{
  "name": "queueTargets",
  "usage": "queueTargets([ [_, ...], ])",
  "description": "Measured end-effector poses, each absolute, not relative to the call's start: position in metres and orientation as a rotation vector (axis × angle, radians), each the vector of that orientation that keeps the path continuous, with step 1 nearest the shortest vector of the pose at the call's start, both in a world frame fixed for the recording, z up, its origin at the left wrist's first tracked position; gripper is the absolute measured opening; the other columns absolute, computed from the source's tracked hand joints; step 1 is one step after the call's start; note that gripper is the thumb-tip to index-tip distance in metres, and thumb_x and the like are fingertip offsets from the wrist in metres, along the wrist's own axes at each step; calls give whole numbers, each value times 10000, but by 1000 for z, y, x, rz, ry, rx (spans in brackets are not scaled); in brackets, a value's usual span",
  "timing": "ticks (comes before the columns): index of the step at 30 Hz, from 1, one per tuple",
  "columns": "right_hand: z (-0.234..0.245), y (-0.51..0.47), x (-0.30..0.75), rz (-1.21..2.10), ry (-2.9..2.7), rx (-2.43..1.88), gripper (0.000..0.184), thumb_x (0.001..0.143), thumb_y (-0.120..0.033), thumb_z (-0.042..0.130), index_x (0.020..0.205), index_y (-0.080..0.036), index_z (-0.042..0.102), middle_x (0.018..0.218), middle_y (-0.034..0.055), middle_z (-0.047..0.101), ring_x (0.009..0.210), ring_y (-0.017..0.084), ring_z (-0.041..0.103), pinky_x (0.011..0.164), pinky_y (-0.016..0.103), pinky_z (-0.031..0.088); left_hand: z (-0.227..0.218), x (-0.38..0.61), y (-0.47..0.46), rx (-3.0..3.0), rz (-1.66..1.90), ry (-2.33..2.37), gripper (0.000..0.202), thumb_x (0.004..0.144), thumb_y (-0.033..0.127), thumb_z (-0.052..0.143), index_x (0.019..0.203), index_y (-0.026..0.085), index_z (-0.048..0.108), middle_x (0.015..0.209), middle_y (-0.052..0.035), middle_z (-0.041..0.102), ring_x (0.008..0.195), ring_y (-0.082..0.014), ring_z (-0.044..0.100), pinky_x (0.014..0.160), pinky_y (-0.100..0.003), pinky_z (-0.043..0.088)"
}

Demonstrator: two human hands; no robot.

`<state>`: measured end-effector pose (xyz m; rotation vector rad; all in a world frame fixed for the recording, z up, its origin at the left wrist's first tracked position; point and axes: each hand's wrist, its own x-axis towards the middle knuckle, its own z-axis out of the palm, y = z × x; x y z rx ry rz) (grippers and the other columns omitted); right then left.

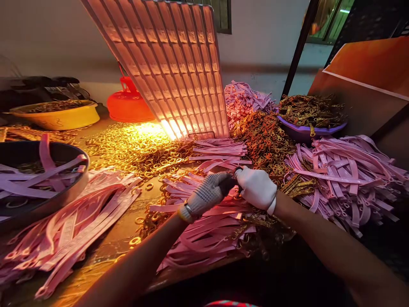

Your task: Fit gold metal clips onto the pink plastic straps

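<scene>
Both hands wear gloves and meet over a heap of pink straps [207,226] in the middle of the table. My left hand [207,194], in a dotted knit glove with dark fingertips, is curled shut. My right hand [255,187], in a white glove, is closed too, its fingers pressed against the left fingertips. Between them sits a small dark piece [237,172], too small to name. Gold rings [140,149] lie scattered just beyond the hands.
A tilted glowing lamp panel [172,64] stands at the back. More pink straps lie at left [70,230] and right [345,175]. A dark bowl [79,170], yellow bowl [60,117], red lid [128,106] and purple bowl [306,130] of brass clasps surround them.
</scene>
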<state>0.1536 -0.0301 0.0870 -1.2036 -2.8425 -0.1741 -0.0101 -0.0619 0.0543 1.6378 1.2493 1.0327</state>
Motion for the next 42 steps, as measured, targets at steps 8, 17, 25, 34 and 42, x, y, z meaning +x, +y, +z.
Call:
queueTargets([
  [8, 96, -40, 156, 25, -2717, -1263, 211, 887, -150, 499, 1087, -150, 568, 1052, 124, 694, 965, 252, 668, 753, 286, 459, 49, -3, -81, 1472, 1143, 1309, 324, 885, 469, 556, 721, 190, 557, 590, 6, 512, 510, -110, 395, 487, -227, 300],
  [17, 93, -46, 153, 150, -2902, -1317, 278, 827, -147, 549, 1104, -146, 567, 971, 142, 733, 868, 283, 716, 614, 289, 420, 57, -16, -96, 1568, 1004, 1372, 345, 898, 441, 529, 748, 155, 651, 505, 23, 481, 445, -95, 381, 439, -215, 292],
  [25, 72, -61, 154, -95, -2984, -1185, 254, 897, -256, 509, 1096, -105, 556, 849, 161, 725, 751, 328, 724, 584, 352, 496, 38, -10, -88, 1829, 1022, 1332, 333, 906, 311, 512, 648, 156, 654, 593, -20, 620, 536, -117, 488, 523, -223, 348],
  [34, 88, -40, 175, -63, -2956, -1330, 229, 900, -187, 472, 1113, -146, 546, 917, 138, 734, 863, 282, 719, 672, 307, 469, 89, -98, -75, 2176, 659, 1576, 358, 925, 452, 502, 947, 175, 728, 882, -51, 750, 764, -193, 662, 721, -282, 511],
  [42, 84, -53, 196, 135, -3104, -1082, 174, 875, -257, 595, 1003, -150, 640, 989, 125, 692, 832, 237, 665, 628, 276, 411, 52, -96, -103, 2396, 632, 1943, 450, 956, 325, 424, 1304, 147, 646, 1274, -147, 687, 1090, -315, 691, 949, -453, 545],
])
